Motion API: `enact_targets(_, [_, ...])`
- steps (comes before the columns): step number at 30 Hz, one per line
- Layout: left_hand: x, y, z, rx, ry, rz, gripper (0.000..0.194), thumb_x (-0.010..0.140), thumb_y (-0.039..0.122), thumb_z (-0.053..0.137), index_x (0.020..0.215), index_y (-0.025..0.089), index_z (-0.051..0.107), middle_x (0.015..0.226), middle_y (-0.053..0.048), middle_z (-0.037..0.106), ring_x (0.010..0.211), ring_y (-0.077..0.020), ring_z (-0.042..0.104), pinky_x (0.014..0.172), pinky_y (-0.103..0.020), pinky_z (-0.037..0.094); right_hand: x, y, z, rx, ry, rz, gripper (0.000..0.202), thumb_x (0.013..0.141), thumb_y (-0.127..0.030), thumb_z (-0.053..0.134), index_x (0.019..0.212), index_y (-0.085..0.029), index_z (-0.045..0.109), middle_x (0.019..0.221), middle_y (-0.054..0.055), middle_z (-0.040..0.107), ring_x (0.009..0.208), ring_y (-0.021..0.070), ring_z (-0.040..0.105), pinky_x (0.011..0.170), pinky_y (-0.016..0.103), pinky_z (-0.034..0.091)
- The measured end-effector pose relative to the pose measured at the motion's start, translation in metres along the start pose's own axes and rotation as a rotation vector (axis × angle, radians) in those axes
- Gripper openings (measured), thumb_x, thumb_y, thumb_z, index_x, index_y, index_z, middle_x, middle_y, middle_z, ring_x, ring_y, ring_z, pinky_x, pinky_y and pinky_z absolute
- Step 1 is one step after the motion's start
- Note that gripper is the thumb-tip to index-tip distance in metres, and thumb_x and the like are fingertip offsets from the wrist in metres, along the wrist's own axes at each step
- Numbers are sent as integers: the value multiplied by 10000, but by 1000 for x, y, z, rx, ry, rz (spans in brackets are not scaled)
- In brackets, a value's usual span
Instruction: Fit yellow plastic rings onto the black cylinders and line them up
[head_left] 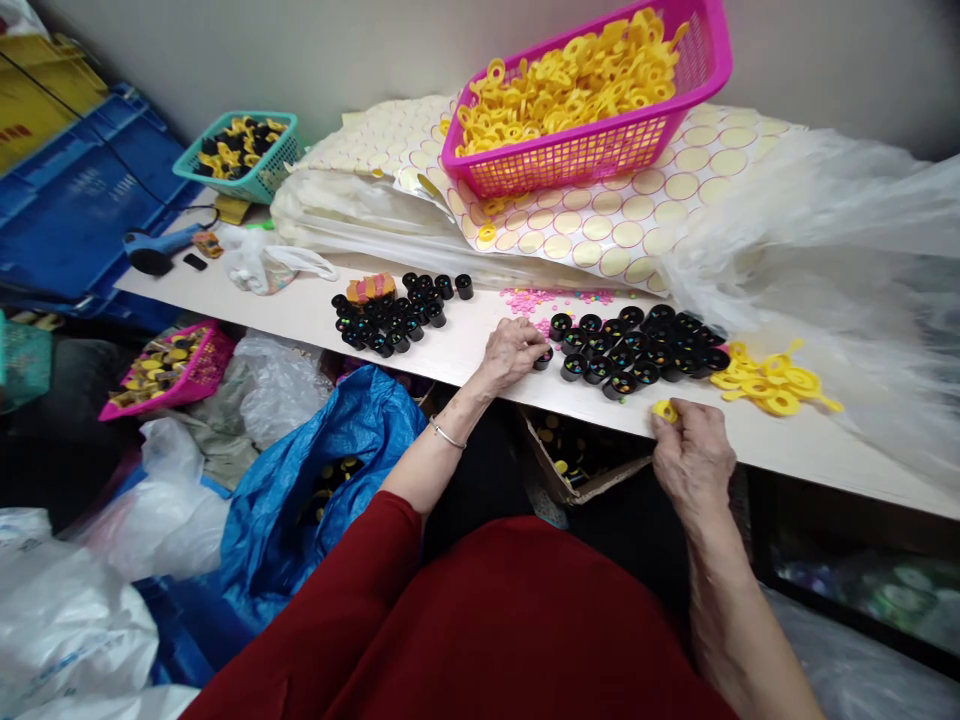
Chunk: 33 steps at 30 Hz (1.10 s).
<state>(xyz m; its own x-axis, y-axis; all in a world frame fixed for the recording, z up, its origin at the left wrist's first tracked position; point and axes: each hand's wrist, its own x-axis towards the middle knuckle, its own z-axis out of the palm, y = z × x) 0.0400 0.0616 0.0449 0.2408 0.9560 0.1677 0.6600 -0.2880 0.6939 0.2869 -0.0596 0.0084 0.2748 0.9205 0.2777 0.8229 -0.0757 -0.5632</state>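
Note:
My left hand (514,354) is closed with its fingertips on a small black cup (543,358) at the table's front edge. In my right hand (694,450), just over the front edge, a yellow ring-shaped piece (664,410) is pinched between thumb and fingers. A group of black cups (621,354) with coloured bits inside stands between my hands. More yellow ring pieces (776,378) lie in a loose pile at its right. Small pink beads (529,300) are scattered behind my left hand. Another cluster of black cups (397,315) stands further left.
A pink basket (562,165) of yellow pieces rests on sticker sheets at the back. A teal basket (274,170) stands back left, near a blue heat-gun-like tool (161,245). Below the table are an open cardboard box (600,487) and a blue sack (277,500). Plastic sheeting (847,230) covers the right.

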Motion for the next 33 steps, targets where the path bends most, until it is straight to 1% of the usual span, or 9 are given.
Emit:
enact_targets(11, [-5, 0, 4, -26, 62, 36, 198, 838, 331, 589, 723, 212, 698, 737, -10, 601, 802, -144, 487, 839, -318, 384, 1, 0, 1, 36, 42, -28, 296, 812, -378, 484, 1012, -203, 615, 992, 92, 579, 820, 212, 558, 753, 370, 471])
enact_targets(13, [-8, 1, 0, -85, 107, 32, 201, 859, 327, 555, 777, 205, 693, 749, -15, 604, 826, -145, 496, 853, -316, 391, 1, 1, 1, 43, 34, -18, 298, 810, -383, 489, 1009, -199, 614, 987, 91, 575, 805, 208, 557, 751, 374, 473])
enact_targets(15, [-12, -1, -1, -177, 143, 20, 177, 835, 324, 582, 912, 195, 676, 856, -30, 624, 894, -148, 516, 854, -308, 412, 1, 2, 0, 69, 39, -19, 302, 810, -386, 492, 1010, -192, 610, 956, 85, 569, 779, 200, 553, 754, 377, 474])
enact_targets(16, [-15, -3, 0, -224, 139, 14, 244, 788, 316, 637, 994, 186, 653, 940, -43, 626, 944, -154, 524, 854, -303, 425, 1, 2, -1, 94, 50, -24, 308, 811, -386, 493, 1019, -189, 606, 933, 80, 564, 763, 195, 550, 752, 378, 476])
enact_targets(19, [-20, -14, 9, -298, 53, -18, 668, 549, 214, 793, 1175, 155, 567, 1107, -78, 595, 1056, -199, 528, 880, -312, 450, -2, -3, -7, 166, 114, -52, 331, 820, -374, 500, 1068, -173, 585, 913, 75, 556, 709, 177, 534, 722, 373, 480])
enact_targets(21, [-21, -20, 18, -281, 11, -41, 749, 488, 173, 794, 1199, 158, 559, 1088, -73, 596, 1055, -216, 539, 903, -332, 455, -3, -13, -12, 169, 138, -107, 331, 828, -361, 507, 1085, -163, 576, 935, 87, 562, 677, 163, 526, 701, 364, 479])
enact_targets(26, [-24, -19, 25, -164, 48, -36, 370, 557, 199, 736, 924, 196, 689, 893, -41, 626, 990, -211, 540, 848, -331, 479, 3, -66, -18, 166, 6, -359, 253, 850, -324, 521, 1047, -183, 594, 992, 99, 600, 645, 140, 541, 667, 318, 483])
enact_targets(30, [-41, -17, 18, -195, 137, -39, 281, 549, 170, 709, 830, 161, 691, 783, -36, 614, 908, -195, 540, 806, -324, 489, 19, -110, -2, 162, -107, -506, 225, 861, -302, 510, 1039, -192, 595, 1011, 96, 616, 754, 168, 592, 670, 295, 487])
enact_targets(33, [-53, -21, 16, -239, 218, -65, 270, 550, 163, 697, 819, 161, 685, 804, -34, 604, 910, -186, 547, 795, -306, 495, 27, -132, 18, 103, -142, -567, 222, 864, -292, 485, 1025, -185, 594, 1003, 100, 617, 828, 195, 601, 658, 290, 480])
